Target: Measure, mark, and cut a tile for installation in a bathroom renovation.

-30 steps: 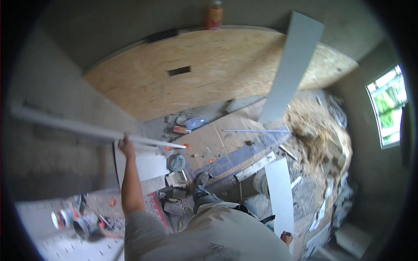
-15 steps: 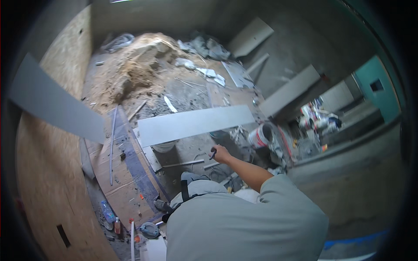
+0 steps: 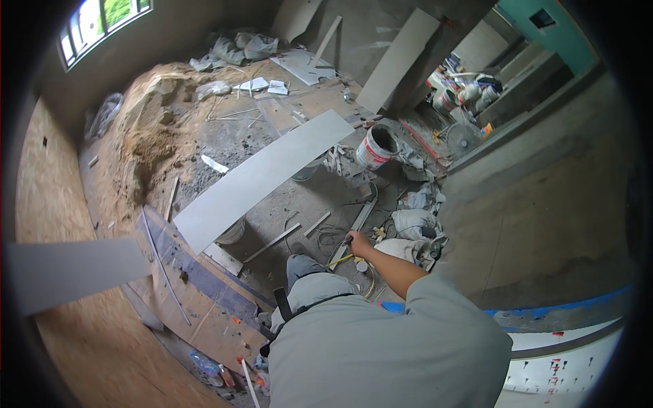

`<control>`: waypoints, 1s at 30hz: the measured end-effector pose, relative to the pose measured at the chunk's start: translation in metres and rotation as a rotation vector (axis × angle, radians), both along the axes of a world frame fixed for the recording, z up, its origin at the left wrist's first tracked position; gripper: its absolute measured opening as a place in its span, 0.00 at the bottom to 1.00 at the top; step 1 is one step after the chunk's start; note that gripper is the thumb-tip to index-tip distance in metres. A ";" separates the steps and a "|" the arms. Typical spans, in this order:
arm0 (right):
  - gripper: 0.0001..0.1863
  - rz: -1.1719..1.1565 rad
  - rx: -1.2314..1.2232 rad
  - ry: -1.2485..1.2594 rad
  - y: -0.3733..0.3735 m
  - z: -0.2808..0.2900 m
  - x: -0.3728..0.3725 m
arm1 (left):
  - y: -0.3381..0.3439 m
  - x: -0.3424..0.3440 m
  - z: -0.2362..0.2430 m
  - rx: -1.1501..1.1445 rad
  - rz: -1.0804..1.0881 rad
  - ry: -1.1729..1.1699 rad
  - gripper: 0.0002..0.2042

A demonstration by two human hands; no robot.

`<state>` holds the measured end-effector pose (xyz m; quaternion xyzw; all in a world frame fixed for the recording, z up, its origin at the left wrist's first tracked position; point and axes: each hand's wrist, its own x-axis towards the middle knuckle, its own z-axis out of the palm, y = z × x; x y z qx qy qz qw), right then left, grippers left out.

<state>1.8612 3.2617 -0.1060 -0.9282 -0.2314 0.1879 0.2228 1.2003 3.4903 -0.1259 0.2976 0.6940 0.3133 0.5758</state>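
My right hand is closed around a small dark object, too small to name. The arm reaches forward over the floor, near a yellow strip, loose cables and a white bag. My left hand does not show. Ahead, a long pale panel lies across two buckets, the near one under its left end and the far one under its right part. The hand is apart from the panel. Another pale panel stands at the left.
A white and red bucket stands beyond my hand. At the back is a sand heap. Cardboard covers the floor at left, beside a wooden board. White strips lie about. A bare wall bounds the right.
My view has turned to the right, so the panel, buckets and sand sit further left. A window and a white tiled surface have come in. My right hand still grips the dark object.
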 end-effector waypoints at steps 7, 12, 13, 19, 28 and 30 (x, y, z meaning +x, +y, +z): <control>0.27 0.013 -0.094 0.248 -0.026 -0.045 0.141 | 0.019 0.272 -0.049 0.013 -0.407 -0.220 0.19; 0.26 0.291 -0.084 0.349 0.024 0.005 0.240 | 0.043 0.509 0.001 -0.071 -0.595 -0.088 0.23; 0.24 0.335 -0.068 0.340 0.030 0.019 0.261 | 0.044 0.558 0.012 -0.054 -0.686 -0.106 0.24; 0.19 0.454 -0.058 0.430 0.060 0.089 0.351 | -0.006 0.850 0.085 -0.031 -1.163 -0.304 0.23; 0.18 0.157 0.283 0.425 0.031 0.073 0.577 | 0.003 1.146 0.025 -0.084 -0.976 -0.315 0.15; 0.18 0.010 0.292 0.464 -0.004 0.027 0.654 | 0.033 1.206 -0.008 -0.074 -0.924 -0.134 0.15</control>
